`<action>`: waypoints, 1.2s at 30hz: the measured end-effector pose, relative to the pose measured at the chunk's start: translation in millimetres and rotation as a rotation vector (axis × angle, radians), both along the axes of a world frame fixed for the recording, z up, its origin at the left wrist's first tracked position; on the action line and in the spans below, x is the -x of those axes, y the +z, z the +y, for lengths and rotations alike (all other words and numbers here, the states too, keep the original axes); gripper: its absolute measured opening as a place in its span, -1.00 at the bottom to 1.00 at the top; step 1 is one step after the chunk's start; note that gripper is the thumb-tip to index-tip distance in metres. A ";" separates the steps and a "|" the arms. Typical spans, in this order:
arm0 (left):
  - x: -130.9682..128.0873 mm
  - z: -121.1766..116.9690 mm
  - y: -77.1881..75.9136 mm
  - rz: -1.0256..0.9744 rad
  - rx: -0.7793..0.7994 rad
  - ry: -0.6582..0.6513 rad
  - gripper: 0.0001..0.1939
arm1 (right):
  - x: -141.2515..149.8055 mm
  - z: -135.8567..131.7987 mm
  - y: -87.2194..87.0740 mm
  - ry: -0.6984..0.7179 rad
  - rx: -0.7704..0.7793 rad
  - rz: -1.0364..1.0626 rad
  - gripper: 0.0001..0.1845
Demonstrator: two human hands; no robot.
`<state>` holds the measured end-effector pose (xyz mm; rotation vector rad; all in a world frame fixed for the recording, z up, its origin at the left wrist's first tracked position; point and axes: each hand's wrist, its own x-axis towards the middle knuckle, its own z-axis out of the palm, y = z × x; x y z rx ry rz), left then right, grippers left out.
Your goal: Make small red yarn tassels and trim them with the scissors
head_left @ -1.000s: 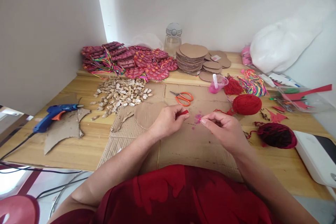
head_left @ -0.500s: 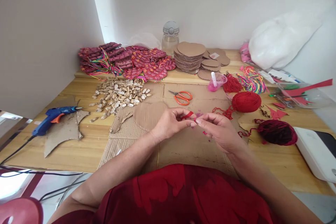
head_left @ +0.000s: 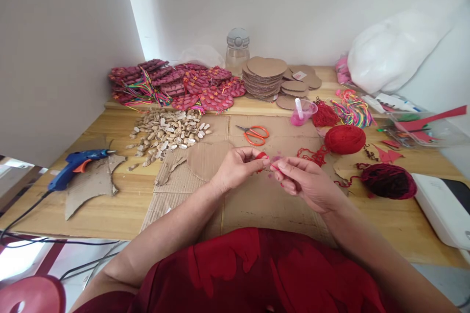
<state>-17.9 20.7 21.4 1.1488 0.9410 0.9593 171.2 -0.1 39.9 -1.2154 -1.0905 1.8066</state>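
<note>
My left hand [head_left: 235, 168] is closed in a pinch on a small red strip [head_left: 261, 155], whose material I cannot make out. Facing it, my right hand [head_left: 303, 178] pinches a thin reddish-pink bit between thumb and forefinger; the fingers largely cover it. A narrow gap separates the fingertips of the two hands. Both are held over a cardboard sheet [head_left: 253, 210] marked with pink stains. Orange-handled scissors [head_left: 253, 134] lie just beyond them, and a rounded cardboard cutout [head_left: 205, 159] rests to the left of my left hand.
Peanut shells [head_left: 171, 134] and a blue glue gun [head_left: 75, 166] lie left. At the back are decorated red pieces [head_left: 209, 88], stacked cardboard shapes [head_left: 264, 78] and a jar [head_left: 237, 54]. Rightward are a pink cup [head_left: 303, 113], red yarn [head_left: 345, 139], dark yarn [head_left: 389, 182] and a plastic tray [head_left: 444, 134].
My fingertips have drawn slightly apart, opening a small gap between the hands. Less of the red strip shows at my left hand. The camera view has shifted a little.
</note>
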 end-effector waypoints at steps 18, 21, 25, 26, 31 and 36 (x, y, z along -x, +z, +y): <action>1.5 6.1 -5.8 -0.300 0.227 -0.025 -0.52 | -1.6 2.4 -4.2 -0.139 -0.050 -0.014 -0.73; 1.5 6.4 -3.1 -0.342 0.267 -0.037 -0.46 | -1.6 2.6 -3.4 -0.149 -0.052 -0.011 -0.73; 1.0 6.1 -2.8 -0.287 0.248 -0.003 -0.53 | -1.9 2.2 -3.4 -0.145 -0.062 -0.008 -0.74; 0.7 5.8 -3.0 -0.255 0.236 0.017 -0.56 | -2.0 2.1 -3.7 -0.142 -0.067 -0.006 -0.74; -0.7 4.6 -5.3 -0.148 0.156 0.045 -0.62 | -2.5 2.7 -4.8 -0.135 -0.089 -0.008 -0.73; -3.0 2.7 -8.2 -0.151 0.166 -0.056 -0.58 | 0.3 0.3 -2.3 -0.124 -0.118 -0.034 -0.72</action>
